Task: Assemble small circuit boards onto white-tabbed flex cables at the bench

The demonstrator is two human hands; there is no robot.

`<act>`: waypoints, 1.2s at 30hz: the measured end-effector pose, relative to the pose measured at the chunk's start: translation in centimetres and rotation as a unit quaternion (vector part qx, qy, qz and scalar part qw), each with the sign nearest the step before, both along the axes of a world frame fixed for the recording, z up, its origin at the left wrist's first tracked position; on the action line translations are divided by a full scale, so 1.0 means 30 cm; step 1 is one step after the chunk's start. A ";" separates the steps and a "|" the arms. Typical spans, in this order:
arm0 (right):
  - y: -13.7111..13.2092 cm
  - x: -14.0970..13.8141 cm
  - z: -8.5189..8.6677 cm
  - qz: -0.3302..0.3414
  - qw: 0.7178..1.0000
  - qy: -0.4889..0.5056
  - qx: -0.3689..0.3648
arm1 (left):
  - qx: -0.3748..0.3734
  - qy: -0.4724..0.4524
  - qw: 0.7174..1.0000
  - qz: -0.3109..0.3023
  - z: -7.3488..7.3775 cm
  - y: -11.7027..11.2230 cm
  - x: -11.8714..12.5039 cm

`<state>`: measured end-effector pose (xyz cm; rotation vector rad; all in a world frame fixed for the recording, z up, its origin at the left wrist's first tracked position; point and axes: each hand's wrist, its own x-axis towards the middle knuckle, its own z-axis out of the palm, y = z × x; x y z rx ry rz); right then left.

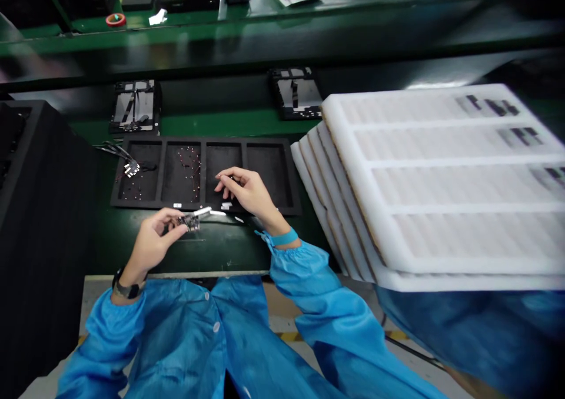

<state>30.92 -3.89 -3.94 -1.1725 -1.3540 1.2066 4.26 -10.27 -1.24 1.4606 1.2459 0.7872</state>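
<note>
My left hand [152, 237] pinches a small circuit board [191, 222] between thumb and fingertips, low over the bench's front part. White strips [216, 213] and a dark cable lie or extend just right of the board; whether they are joined to it I cannot tell. Over the third compartment of the black foam tray [203, 172] is my right hand [247, 193], with thumb and forefinger pressed together. Anything between those fingertips is too small to make out. Small red-wired parts [190, 166] lie in the second compartment, and a bundle of cables [131, 168] rests in the first.
White foam trays [379, 210] are stacked at the right, with dark parts in the top one. A tall black foam stack [48, 240] stands at the left. Behind the tray sit two opened devices, one left [135, 107], one right [296, 96]. A green shelf [189, 49] crosses the back.
</note>
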 end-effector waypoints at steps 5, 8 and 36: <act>0.000 0.005 0.007 -0.015 1.000 -0.005 0.015 | -0.030 0.029 0.993 -0.106 -0.037 0.051 -0.001; -0.002 0.009 0.009 -0.014 1.000 -0.014 0.009 | 0.041 0.114 0.983 -0.141 -0.079 0.009 0.019; -0.006 0.026 0.023 -0.062 0.996 -0.043 0.044 | 0.024 0.020 0.999 0.022 -0.110 -0.001 -0.010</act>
